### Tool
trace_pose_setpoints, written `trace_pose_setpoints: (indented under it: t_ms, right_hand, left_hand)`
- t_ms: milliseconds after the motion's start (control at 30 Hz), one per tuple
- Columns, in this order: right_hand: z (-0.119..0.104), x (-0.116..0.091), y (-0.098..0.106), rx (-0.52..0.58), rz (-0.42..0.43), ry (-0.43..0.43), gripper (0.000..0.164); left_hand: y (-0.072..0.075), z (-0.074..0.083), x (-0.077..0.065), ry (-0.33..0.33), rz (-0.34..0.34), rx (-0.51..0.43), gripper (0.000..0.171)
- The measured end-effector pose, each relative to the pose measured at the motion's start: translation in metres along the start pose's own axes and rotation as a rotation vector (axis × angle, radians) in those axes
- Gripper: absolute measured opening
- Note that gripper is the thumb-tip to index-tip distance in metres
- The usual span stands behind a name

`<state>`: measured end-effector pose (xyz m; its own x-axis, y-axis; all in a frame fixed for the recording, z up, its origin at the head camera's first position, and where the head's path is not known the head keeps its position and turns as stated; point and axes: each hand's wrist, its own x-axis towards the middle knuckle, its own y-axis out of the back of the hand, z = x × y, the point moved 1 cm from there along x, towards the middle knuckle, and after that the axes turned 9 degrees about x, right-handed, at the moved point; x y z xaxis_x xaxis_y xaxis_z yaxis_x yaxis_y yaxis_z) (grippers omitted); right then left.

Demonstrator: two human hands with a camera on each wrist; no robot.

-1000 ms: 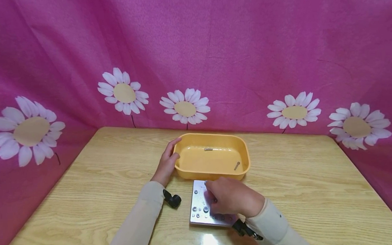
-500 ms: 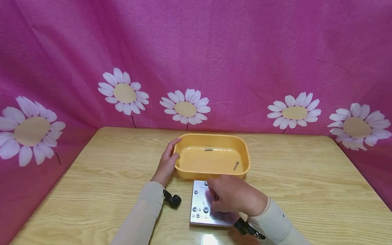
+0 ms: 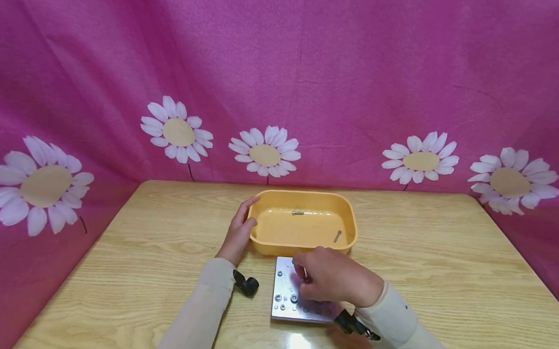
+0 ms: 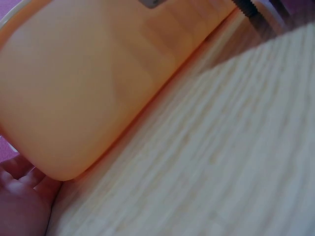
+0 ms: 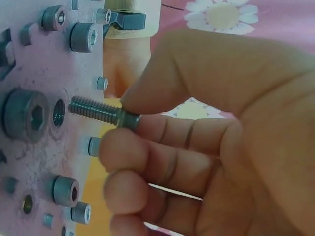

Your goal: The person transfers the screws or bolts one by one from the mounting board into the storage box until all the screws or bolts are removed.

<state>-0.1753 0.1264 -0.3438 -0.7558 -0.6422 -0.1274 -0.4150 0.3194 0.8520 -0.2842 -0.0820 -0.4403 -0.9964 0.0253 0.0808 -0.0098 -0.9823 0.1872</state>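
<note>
My right hand (image 3: 338,277) is over a metal plate (image 3: 287,284) and pinches a socket head screw (image 5: 94,110) between thumb and fingers. In the right wrist view the screw's threaded tip points at a threaded hole (image 5: 58,113) in the plate, a small gap apart. Beside that hole sits a large socket head screw (image 5: 27,116). My left hand (image 3: 238,231) holds the left end of a yellow plastic bin (image 3: 300,247), thumb at the rim; in the left wrist view part of that hand (image 4: 22,196) shows by the bin's corner.
Two loose screws lie in the bin, one by its back wall (image 3: 298,213) and one at the right (image 3: 337,236). Several screws of different sizes stand in the plate. A pink cloth (image 3: 332,90) with daisies hangs behind the wooden table (image 3: 430,261).
My right hand has shifted slightly right and up over the plate, its fingers changing position a little. The left hand, the bin and the plate stay in place.
</note>
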Motion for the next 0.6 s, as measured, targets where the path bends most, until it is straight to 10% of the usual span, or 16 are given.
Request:
trace_pose_setpoints:
  t_ms: [600]
  right_hand:
    - [0.0022, 0.0013, 0.0027, 0.059, 0.077, 0.107, 0.008]
  left_hand:
    - [0.0004, -0.0032, 0.0017, 0.002, -0.003, 0.008, 0.059]
